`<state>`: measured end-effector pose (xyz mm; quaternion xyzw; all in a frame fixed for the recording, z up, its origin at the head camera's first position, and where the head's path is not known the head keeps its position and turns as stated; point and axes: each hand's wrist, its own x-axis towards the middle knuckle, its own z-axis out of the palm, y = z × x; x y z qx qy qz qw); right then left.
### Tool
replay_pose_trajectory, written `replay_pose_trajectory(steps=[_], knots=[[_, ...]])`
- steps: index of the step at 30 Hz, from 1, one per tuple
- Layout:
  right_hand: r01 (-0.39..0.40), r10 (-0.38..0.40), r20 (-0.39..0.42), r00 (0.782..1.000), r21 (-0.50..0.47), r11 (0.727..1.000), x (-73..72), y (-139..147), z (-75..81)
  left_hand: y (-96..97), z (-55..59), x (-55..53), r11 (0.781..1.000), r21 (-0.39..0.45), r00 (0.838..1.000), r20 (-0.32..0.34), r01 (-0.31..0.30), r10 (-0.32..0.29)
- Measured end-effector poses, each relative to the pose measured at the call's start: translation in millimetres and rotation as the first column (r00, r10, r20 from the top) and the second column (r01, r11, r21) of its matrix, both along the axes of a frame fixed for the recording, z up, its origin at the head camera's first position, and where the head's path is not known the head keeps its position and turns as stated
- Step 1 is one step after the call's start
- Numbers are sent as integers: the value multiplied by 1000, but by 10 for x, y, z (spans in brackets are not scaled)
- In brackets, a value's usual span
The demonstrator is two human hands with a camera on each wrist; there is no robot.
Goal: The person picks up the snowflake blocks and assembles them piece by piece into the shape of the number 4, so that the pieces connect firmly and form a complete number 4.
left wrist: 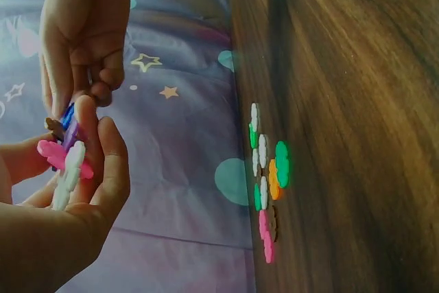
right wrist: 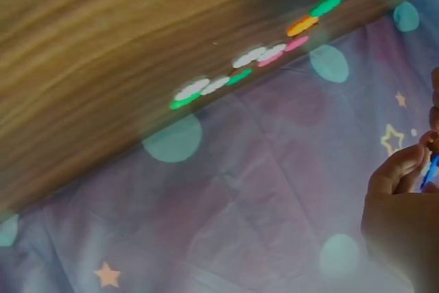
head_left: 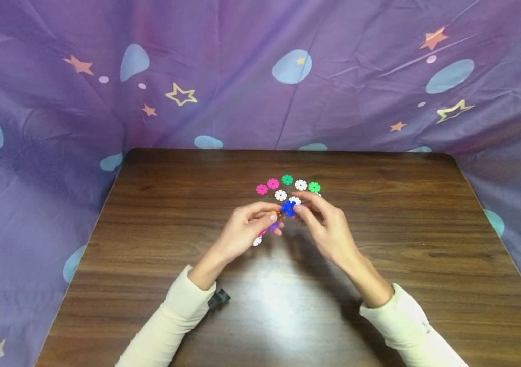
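Both hands meet above the table, working on a joined string of flat, notched snowflake discs. My left hand (head_left: 241,230) grips the string; a white disc (left wrist: 69,178), a pink disc (left wrist: 52,151) and a purple disc (left wrist: 71,137) show there in the left wrist view. At the far end is a blue disc (head_left: 289,208), which my right hand (head_left: 333,235) pinches between thumb and fingers. A brownish-orange disc (left wrist: 53,125) sits by the blue one, partly covered by fingers. How the discs slot together is hidden.
Loose discs lie on the brown wooden table (head_left: 173,204) beyond the hands: pink (head_left: 262,189), dark green (head_left: 287,179), bright green (head_left: 314,187), white (head_left: 280,195) and orange (left wrist: 275,180). A purple patterned cloth (head_left: 242,61) hangs behind the table's back edge.
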<state>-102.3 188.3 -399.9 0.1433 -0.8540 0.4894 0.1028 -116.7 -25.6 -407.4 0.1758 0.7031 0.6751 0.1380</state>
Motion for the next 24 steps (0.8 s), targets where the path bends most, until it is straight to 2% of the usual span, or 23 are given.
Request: replay_pose_trajectory(steps=[3, 6, 10, 12, 15, 24], knots=[[20, -21, 60, 998, 16, 1000, -21, 74, -39, -17, -9, -12, 1000, 3, 1000, 16, -18, 18], [32, -45, 107, 993, 123, 992, -57, 174, -108, -36, 6, -14, 1000, -2, 999, 38, -30, 30], [-16, -47, 193, 980, 312, 950, -106, 284, -279, -55, 11, -12, 1000, 3, 997, 67, -28, 28], [-57, -35, 236, 971, 370, 927, -121, 310, -378, -56, 9, -11, 1000, 13, 997, 77, -23, 22], [-97, -19, 268, 963, 411, 906, -137, 309, -500, -50, 4, -10, 999, 27, 996, 86, -18, 15], [-104, -5, 242, 970, 437, 893, -196, 134, -625, -26, 29, -13, 996, 81, 988, 157, -26, 13]])
